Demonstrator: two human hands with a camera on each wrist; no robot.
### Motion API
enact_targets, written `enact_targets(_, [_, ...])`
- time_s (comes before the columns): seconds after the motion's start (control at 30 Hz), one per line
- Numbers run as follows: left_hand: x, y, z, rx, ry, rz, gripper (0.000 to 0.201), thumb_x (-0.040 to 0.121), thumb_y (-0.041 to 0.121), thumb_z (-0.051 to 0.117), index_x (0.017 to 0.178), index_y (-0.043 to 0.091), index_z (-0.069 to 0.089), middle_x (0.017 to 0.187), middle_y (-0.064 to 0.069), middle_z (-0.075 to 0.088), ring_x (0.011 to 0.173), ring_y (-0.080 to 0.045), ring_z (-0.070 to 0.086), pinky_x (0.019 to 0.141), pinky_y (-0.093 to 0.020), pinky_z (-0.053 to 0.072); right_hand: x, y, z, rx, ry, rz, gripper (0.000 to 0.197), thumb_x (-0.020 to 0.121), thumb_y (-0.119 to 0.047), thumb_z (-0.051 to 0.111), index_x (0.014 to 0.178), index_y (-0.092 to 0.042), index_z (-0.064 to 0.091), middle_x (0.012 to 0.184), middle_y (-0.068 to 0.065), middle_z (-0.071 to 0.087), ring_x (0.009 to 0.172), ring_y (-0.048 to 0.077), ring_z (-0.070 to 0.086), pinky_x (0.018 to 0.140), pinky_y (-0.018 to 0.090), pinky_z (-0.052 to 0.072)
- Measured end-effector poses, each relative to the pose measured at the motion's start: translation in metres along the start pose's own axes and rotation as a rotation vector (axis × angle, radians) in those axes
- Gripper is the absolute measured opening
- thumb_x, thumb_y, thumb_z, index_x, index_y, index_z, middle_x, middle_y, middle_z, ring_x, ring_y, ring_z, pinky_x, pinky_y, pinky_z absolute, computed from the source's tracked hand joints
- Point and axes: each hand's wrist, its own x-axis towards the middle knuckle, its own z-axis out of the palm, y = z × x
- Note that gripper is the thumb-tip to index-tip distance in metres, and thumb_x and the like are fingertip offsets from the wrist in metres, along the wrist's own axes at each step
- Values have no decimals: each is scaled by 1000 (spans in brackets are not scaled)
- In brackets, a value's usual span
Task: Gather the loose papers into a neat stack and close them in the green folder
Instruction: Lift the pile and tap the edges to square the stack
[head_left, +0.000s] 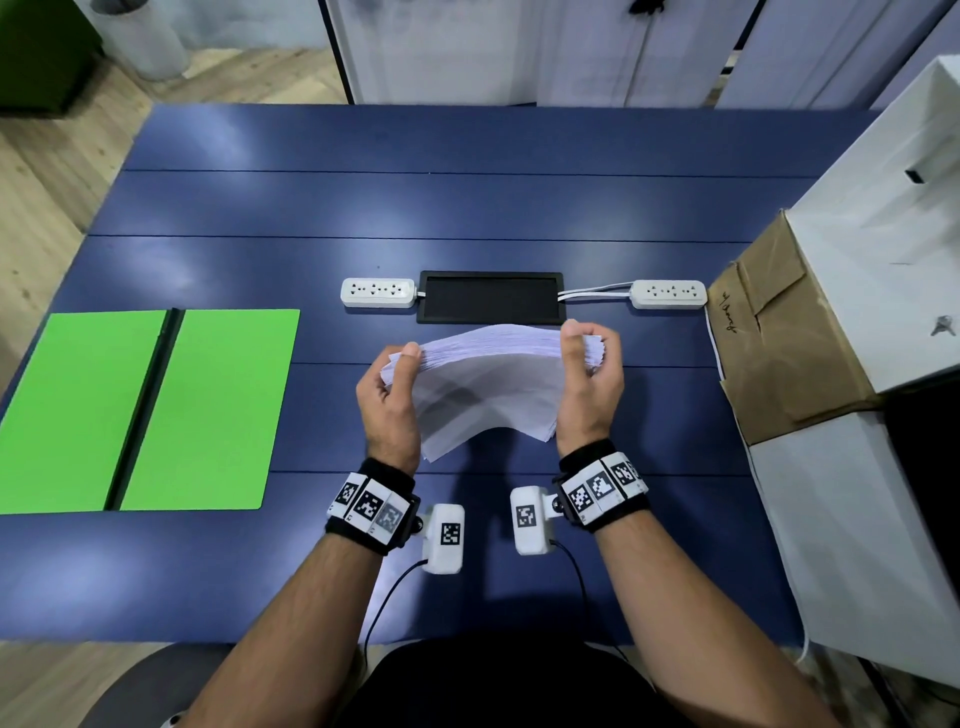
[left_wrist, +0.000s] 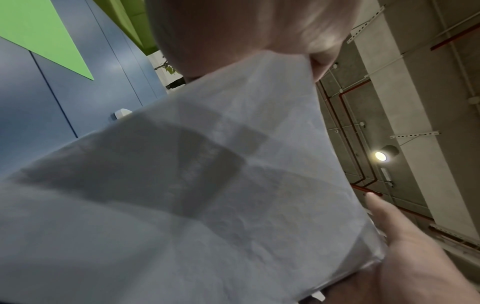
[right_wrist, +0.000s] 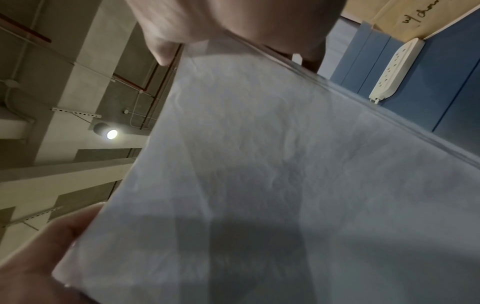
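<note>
A thick stack of white papers (head_left: 488, 384) is held upright above the blue table (head_left: 363, 208), bowed upward in the middle. My left hand (head_left: 392, 384) grips its left edge, thumb on top. My right hand (head_left: 589, 374) grips the right edge the same way. Both wrist views are filled by the paper sheet (left_wrist: 233, 185) (right_wrist: 285, 185), with a thumb above and fingers below. The green folder (head_left: 150, 410) lies open and flat at the table's left, its dark spine running down the middle; a corner of the folder (left_wrist: 39, 30) shows in the left wrist view.
Behind the papers lie a black rectangular pad (head_left: 491, 297) and two white power strips (head_left: 378, 292) (head_left: 669, 294). White boxes and a brown cardboard flap (head_left: 779, 338) crowd the table's right edge. Bare blue tabletop lies between the folder and my hands.
</note>
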Motion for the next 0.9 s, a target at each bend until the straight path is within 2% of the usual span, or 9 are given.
enact_targets(0.13, [-1,0,1,-1,2,0,36,103,8,54,69,18,50,68,13,41,68,-9,37,67,-26,32,2,-3,2,10,33,8,7,93,-26,61,90,-21,63,80,-19,65,74,4,55,72,22,43])
enact_targets(0.27, [-2,1,2,-16,9,29,31,104,13,46,74,9,50,75,3,40,73,-11,38,70,-28,35,2,-2,4,7,23,-7,10,93,-29,54,88,-25,63,78,-17,64,73,6,54,71,24,45])
enact_targets(0.37, [-4,0,-1,-16,-7,31,29,101,31,48,94,9,65,87,0,60,83,-12,55,81,-27,45,1,-1,3,-10,-21,11,29,91,-52,56,97,-25,62,87,-19,67,83,6,60,80,27,47])
enact_targets(0.47, [-4,-5,-8,43,-66,17,36,88,36,72,114,13,63,103,1,67,93,-12,64,87,-24,52,1,4,-6,-75,-147,-15,57,72,-73,68,111,-33,57,108,-16,65,99,11,62,87,25,49])
enact_targets(0.57, [-2,-10,-10,79,-102,-4,40,84,9,82,119,11,63,110,0,70,98,-14,67,92,-29,54,4,8,-15,-192,-248,-61,64,70,-44,87,122,-34,52,120,-3,64,109,16,63,94,28,51])
enact_targets(0.67, [2,-12,-6,72,-105,-16,22,95,4,69,117,2,68,105,7,75,98,-10,67,93,-30,52,8,13,-13,-250,-200,-69,37,83,-15,78,115,-25,62,106,-2,72,94,9,68,92,39,56])
enact_targets(0.77, [1,-9,-2,80,-84,26,18,101,6,60,114,-2,70,99,9,72,92,-5,63,88,-25,51,7,18,-6,-276,-149,-79,9,89,-16,71,96,-15,65,86,13,70,77,26,64,78,50,55])
enact_targets(0.8, [-3,-8,-2,81,-75,48,18,103,5,58,113,-5,69,98,6,70,91,-4,62,86,-25,50,4,19,-6,-279,-140,-103,9,90,-16,69,95,-11,65,84,18,68,77,30,63,75,51,54])
enact_targets(0.9, [-15,-12,-2,71,-41,79,18,103,3,56,113,-7,67,101,-2,69,93,-7,62,88,-27,51,-9,18,-9,-234,-156,-148,11,92,-11,68,102,-13,65,90,4,72,84,19,67,81,35,57])
